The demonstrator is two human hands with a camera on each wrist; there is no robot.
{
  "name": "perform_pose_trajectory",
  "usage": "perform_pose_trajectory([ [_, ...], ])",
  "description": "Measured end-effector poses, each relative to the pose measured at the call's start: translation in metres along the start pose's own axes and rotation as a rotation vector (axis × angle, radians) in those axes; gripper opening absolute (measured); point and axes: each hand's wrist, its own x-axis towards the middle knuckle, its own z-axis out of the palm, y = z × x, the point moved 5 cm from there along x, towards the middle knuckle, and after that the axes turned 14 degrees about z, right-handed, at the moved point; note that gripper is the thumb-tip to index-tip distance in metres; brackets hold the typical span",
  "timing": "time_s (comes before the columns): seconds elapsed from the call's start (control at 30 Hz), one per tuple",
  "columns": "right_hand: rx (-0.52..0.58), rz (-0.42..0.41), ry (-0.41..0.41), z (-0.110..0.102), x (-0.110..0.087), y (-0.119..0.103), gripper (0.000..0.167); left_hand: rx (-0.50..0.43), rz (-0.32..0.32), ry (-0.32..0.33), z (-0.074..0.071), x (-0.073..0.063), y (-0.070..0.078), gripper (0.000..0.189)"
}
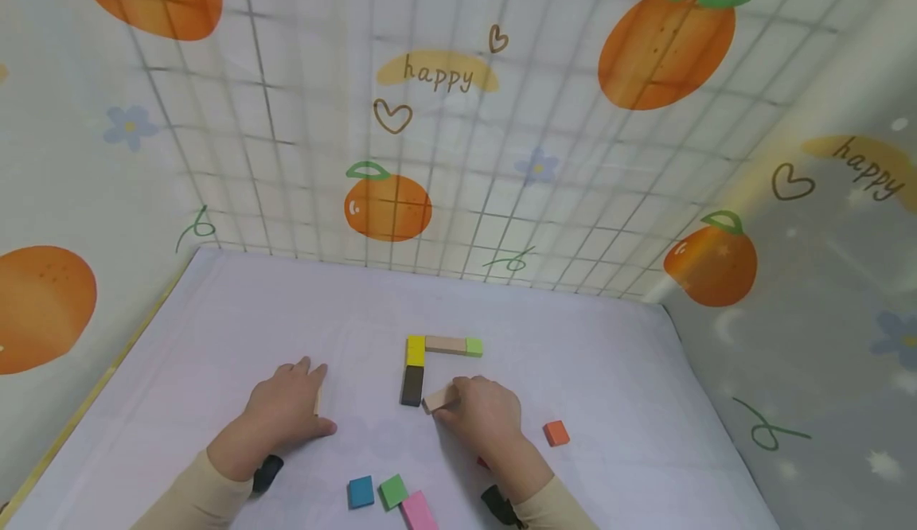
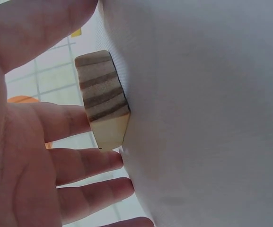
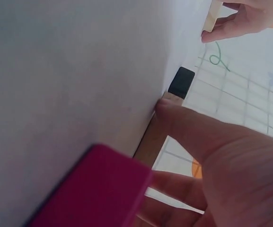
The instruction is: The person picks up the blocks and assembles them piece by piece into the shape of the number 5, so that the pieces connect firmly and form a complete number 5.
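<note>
In the head view my right hand (image 1: 487, 415) pinches a plain wooden block (image 1: 438, 398) between thumb and fingers, low over the white cloth. Just beyond its end lies a black block (image 1: 412, 385), joined to a yellow piece (image 1: 415, 350). From the yellow piece a light brown block (image 1: 446, 344) runs right to a lime green cube (image 1: 474, 347). My left hand (image 1: 282, 403) rests on the cloth at the left, fingers spread. Beside its fingers stands a wooden block with dark stripes (image 2: 102, 90), with thumb apart from it; whether the fingers touch it I cannot tell.
Near the front lie a blue cube (image 1: 361, 492), a green cube (image 1: 393, 491) and a pink block (image 1: 419, 511). An orange cube (image 1: 556, 433) sits right of my right hand. A magenta-red block (image 3: 93, 189) is close to the right wrist camera. Fruit-printed cloth walls surround the surface.
</note>
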Motion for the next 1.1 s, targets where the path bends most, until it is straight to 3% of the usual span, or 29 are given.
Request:
perform_pose_trajectory([
  [1.1,0.007,0.031,-0.017,0.0038,0.0026,0.0018,0.049,0.006,-0.010,0.000,-0.0010,0.0005,-0.0003,0.094],
])
